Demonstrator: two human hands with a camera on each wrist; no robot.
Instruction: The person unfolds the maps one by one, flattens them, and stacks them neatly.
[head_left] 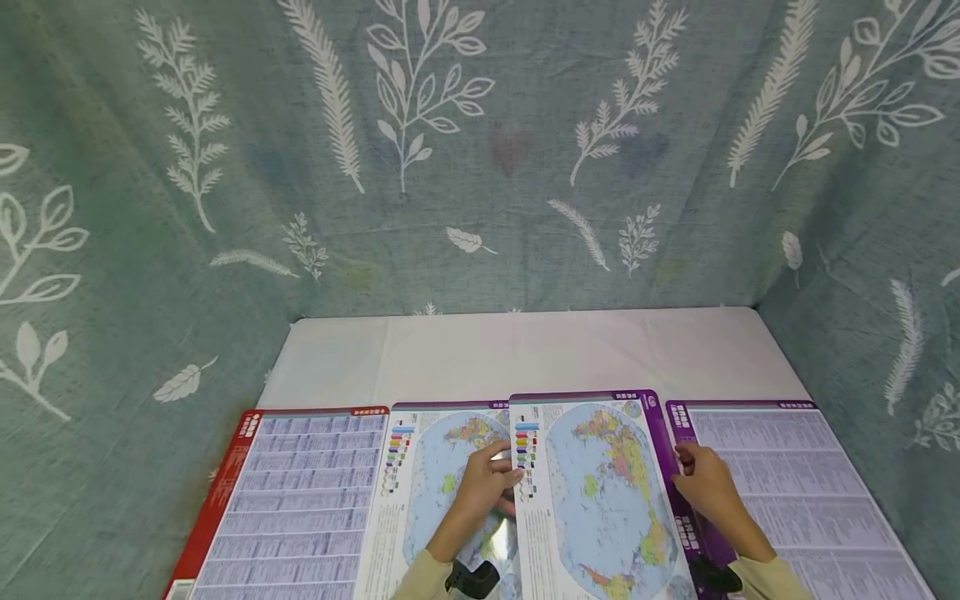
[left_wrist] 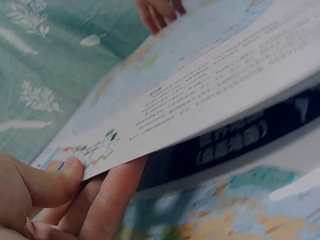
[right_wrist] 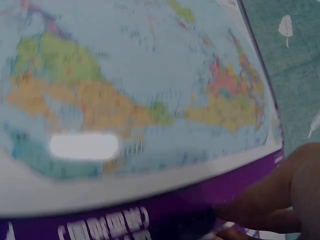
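Observation:
A world map sheet (head_left: pixel 600 500) with a purple border is raised off the sheets below, held at both sides. My left hand (head_left: pixel 483 482) pinches its left edge, thumb on top and fingers underneath, as the left wrist view shows. On the opposite side my right hand (head_left: pixel 708 483) grips the purple border (right_wrist: pixel 190 207) between thumb and fingers. Below the raised sheet, the left wrist view shows a dark blue printed band (left_wrist: pixel 230 142) and more map surface (left_wrist: pixel 240 210).
Another world map sheet (head_left: pixel 427 450) lies to the left, partly covered. Beyond it is a red-bordered text sheet (head_left: pixel 315 500); a purple-bordered text sheet (head_left: pixel 795 483) lies at right. They rest on a white table (head_left: pixel 525 350) enclosed by green leaf-patterned cloth (head_left: pixel 510 217).

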